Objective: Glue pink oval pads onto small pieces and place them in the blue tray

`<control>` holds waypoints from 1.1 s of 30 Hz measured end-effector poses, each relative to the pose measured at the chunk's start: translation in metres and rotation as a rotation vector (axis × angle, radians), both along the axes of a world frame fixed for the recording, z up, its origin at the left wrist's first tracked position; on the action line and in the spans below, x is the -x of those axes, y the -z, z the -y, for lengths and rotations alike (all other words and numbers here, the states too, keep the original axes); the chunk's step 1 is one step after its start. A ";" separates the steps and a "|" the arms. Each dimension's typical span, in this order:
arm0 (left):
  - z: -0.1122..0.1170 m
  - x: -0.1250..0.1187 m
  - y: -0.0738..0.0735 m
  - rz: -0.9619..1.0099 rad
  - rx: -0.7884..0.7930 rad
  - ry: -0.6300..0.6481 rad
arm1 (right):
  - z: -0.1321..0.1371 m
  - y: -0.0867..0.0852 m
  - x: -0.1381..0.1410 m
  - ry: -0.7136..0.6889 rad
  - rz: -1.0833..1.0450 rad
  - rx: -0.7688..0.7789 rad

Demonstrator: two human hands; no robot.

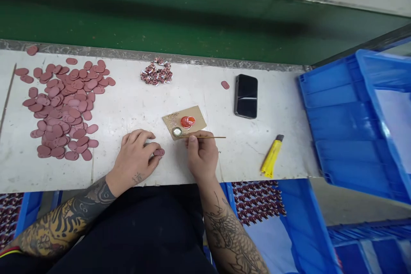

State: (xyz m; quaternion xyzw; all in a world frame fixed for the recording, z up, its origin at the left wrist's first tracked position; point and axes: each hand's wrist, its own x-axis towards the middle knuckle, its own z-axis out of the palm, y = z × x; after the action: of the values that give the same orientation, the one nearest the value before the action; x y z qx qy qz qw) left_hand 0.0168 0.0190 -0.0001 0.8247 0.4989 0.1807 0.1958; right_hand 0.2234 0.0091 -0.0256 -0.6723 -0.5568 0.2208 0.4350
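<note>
Between the thumb and finger of my left hand [137,156] is a small oval reddish piece [159,152], held at the table surface. My right hand [203,154] pinches a thin wooden stick [215,137], whose left end reaches a bottle cap [177,131]. The cap lies on a piece of brown cardboard [199,113], along with a small red container [188,121] and several tiny bits. A large heap of similar oval pieces [69,111] spreads over the left of the table.
A pile of small dark red-and-white parts [156,72] sits at the back. To the right are a phone [245,96], a single oval piece [225,84], a yellow utility knife [272,156] and a blue crate [334,120]. Below the front edge, another blue bin [298,209] holds rows of dark red parts.
</note>
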 end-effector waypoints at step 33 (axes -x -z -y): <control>0.001 0.001 0.001 -0.017 0.001 0.020 | 0.020 -0.006 0.021 -0.323 0.109 0.036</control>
State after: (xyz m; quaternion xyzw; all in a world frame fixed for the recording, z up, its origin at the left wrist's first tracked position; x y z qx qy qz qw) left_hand 0.0157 0.0185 -0.0014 0.8311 0.4924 0.1714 0.1936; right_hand 0.2024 -0.0105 -0.0200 -0.5927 -0.6764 0.2609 0.3509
